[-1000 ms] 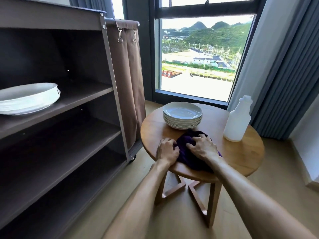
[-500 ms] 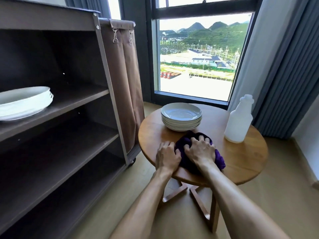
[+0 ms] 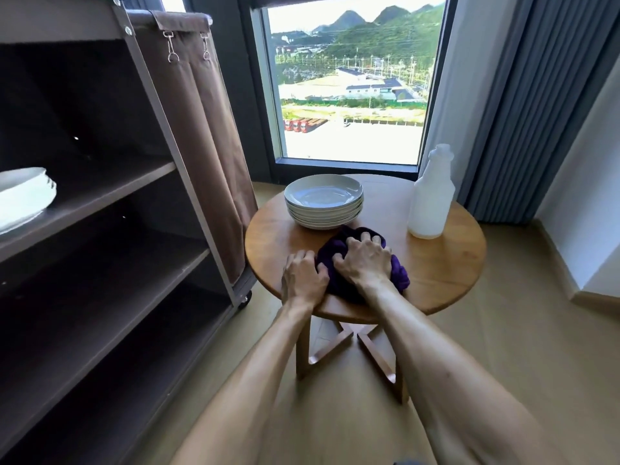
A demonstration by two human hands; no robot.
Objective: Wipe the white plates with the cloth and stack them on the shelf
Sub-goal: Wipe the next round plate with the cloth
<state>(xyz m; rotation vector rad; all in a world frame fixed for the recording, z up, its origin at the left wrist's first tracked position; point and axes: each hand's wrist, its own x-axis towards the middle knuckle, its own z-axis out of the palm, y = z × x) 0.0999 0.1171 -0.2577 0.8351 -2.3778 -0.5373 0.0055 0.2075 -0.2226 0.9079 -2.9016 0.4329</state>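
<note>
A stack of several white plates [image 3: 323, 200] stands at the back of the round wooden table [image 3: 443, 273]. In front of it lies a bunched purple cloth [image 3: 399, 271]. My right hand [image 3: 364, 260] sits on top of the cloth with its fingers curled into the fabric. My left hand [image 3: 302, 278] rests on the table at the cloth's left edge, its fingertips touching the fabric. More white plates [image 3: 23, 196] are stacked on the upper shelf [image 3: 110, 193] of the dark cart at the left.
A white plastic bottle [image 3: 431, 199] stands at the table's back right. A brown fabric bag [image 3: 201, 129] hangs on the cart's right side, close to the table. Grey curtains [image 3: 536, 105] and a window are behind. The lower shelf [image 3: 110, 273] holds nothing.
Both hands have stayed on the cloth, with the right hand's fingers gathering it a little more. The view has shifted right and closer, so the shelf plates sit nearer the left edge.
</note>
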